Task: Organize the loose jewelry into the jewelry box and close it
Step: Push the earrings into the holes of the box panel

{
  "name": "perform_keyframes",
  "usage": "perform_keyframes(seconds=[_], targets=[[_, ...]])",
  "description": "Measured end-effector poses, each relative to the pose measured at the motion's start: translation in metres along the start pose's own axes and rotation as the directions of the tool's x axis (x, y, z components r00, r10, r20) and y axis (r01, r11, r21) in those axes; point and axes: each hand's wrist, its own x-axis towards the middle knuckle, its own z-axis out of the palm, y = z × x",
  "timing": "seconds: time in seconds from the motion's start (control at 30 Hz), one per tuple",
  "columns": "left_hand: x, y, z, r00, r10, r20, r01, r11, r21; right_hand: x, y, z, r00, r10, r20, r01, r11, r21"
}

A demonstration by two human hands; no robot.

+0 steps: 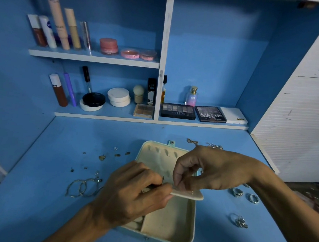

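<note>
An open mint-green jewelry box [172, 238] with cream lining lies on the blue desk, lid [157, 154] folded back. A cream earring flap [190, 195] stands out over the box. My left hand [133, 195] pinches a small dark earring at the flap's left edge. My right hand [204, 169] pinches the flap from above. Loose jewelry lies around: hoop earrings [83, 186] and small studs [101, 157] to the left, rings [237, 192] and a ring cluster [239, 221] to the right, chains [214, 146] behind the box.
Two shelves at the back hold cosmetics: tubes [55, 21], compacts [118, 96], eyeshadow palettes [210, 114] and a perfume bottle [191, 96]. A white slatted panel [302, 116] stands at the right. Blue walls close the desk on the left and back.
</note>
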Motion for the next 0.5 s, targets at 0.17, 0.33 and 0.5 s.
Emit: perform_keyframes(seconds=[0.17,0.33,0.5], targets=[[0.003,-0.001,-0.001,1.0,0.004,0.004,-0.004,1.0,0.016,0.003,-0.01,0.0,0.999,0.039,0.0,-0.039,0.996,-0.079],[0.006,-0.002,-0.003,1.0,0.007,-0.002,-0.007,1.0,0.012,0.006,-0.016,-0.003,0.997,0.077,0.013,-0.075,0.991,-0.115],[0.01,-0.003,-0.005,1.0,0.014,0.018,-0.014,1.0,-0.019,0.006,-0.018,-0.007,0.996,0.086,0.026,-0.082,0.99,-0.119]])
